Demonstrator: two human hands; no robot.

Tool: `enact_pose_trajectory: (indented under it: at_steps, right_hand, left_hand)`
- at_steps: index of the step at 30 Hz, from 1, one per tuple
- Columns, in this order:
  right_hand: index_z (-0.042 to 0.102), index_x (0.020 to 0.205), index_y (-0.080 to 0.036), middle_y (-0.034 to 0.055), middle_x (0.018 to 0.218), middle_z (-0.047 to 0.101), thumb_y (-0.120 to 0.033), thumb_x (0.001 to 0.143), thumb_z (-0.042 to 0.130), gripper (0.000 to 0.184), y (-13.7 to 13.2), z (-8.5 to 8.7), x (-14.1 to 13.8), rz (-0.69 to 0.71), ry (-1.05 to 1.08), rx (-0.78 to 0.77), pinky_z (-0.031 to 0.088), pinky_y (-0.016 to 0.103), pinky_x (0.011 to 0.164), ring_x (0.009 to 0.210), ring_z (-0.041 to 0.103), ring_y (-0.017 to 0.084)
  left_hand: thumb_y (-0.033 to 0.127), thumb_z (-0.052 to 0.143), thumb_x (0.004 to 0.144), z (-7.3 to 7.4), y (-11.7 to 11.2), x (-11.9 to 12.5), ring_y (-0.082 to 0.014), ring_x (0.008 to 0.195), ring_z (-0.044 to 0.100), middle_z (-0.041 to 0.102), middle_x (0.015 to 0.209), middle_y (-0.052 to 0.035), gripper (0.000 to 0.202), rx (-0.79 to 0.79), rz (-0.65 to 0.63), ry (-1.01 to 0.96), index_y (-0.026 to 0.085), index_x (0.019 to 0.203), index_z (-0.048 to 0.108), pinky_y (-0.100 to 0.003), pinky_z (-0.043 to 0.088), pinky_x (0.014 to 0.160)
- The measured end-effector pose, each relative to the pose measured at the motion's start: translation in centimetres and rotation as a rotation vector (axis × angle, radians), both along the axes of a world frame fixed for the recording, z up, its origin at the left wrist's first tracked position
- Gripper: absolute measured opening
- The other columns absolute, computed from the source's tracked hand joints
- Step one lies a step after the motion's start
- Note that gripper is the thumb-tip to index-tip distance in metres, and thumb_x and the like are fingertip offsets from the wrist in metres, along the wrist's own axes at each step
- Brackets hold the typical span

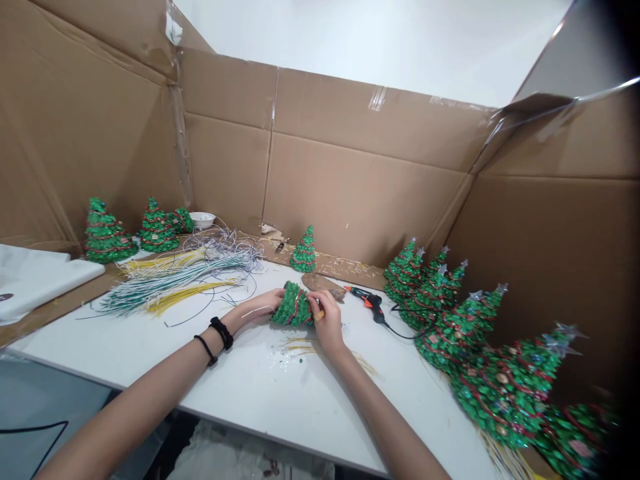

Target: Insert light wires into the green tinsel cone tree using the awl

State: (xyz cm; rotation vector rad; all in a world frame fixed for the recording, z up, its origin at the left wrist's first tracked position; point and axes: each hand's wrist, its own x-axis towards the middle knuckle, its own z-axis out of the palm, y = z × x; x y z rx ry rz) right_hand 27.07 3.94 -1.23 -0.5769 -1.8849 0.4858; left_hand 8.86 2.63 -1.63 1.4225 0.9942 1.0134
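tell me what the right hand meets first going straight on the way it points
The right hand is already on the green tree, so that comes first; the small standing tree looks next, though depth is unclear.

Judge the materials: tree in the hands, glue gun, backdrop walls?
The tree is probably glossy green plastic pieces, going by the shiny highlights; its red bands look like tinsel, though that's hard to confirm. The glue gun looks like moulded orange and black plastic with a smooth sheen. The walls are matte brown corrugated cardboard, with fold creases and tape.
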Motion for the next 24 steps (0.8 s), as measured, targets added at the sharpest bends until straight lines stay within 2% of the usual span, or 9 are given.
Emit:
enact_pose_trajectory:
  at_steps: [7, 14, 18, 24]
  right_hand:
    - [0.062, 0.086, -0.020, 0.0051, 0.087, 0.061, -0.024, 0.091, 0.047, 0.017, -0.09, -0.25, -0.15, 0.009, 0.023, 0.006, 0.046, 0.030, 0.074, 0.082, 0.058, 0.017]
    - [0.063, 0.089, -0.020, 0.0047, 0.087, 0.062, -0.021, 0.091, 0.048, 0.015, 0.11, -0.43, 0.03, 0.051, 0.006, 0.054, 0.046, 0.029, 0.074, 0.082, 0.058, 0.016]
    - [0.063, 0.089, -0.021, 0.0045, 0.086, 0.061, -0.021, 0.090, 0.048, 0.015, 0.17, -0.40, 0.07, 0.082, -0.010, 0.065, 0.046, 0.028, 0.073, 0.081, 0.058, 0.016]
    - [0.063, 0.088, -0.021, 0.0042, 0.085, 0.059, -0.023, 0.091, 0.048, 0.016, 0.21, -0.29, 0.05, 0.092, -0.028, 0.065, 0.046, 0.028, 0.073, 0.079, 0.057, 0.016]
  left_hand:
    - [0.019, 0.065, 0.064, -0.38, 0.27, -0.67, -0.0154, 0.072, 0.058, 0.069, 0.079, -0.0014, 0.028, 0.042, 0.010, 0.045, 0.014, 0.092, 0.068, -0.028, 0.046, 0.070]
    - [0.020, 0.065, 0.064, -0.37, 0.30, -1.07, -0.0183, 0.081, 0.059, 0.070, 0.088, -0.0029, 0.031, 0.063, 0.027, 0.124, 0.014, 0.094, 0.067, -0.029, 0.047, 0.074]
    - [0.019, 0.062, 0.066, -0.25, -0.05, -0.96, -0.0187, 0.086, 0.058, 0.069, 0.090, -0.0031, 0.029, 0.070, 0.058, 0.106, 0.015, 0.095, 0.066, -0.030, 0.047, 0.078]
    - [0.019, 0.062, 0.066, 0.41, -0.51, -0.66, -0.0177, 0.082, 0.058, 0.069, 0.089, -0.0044, 0.034, 0.010, 0.038, 0.110, 0.013, 0.099, 0.065, -0.030, 0.046, 0.075]
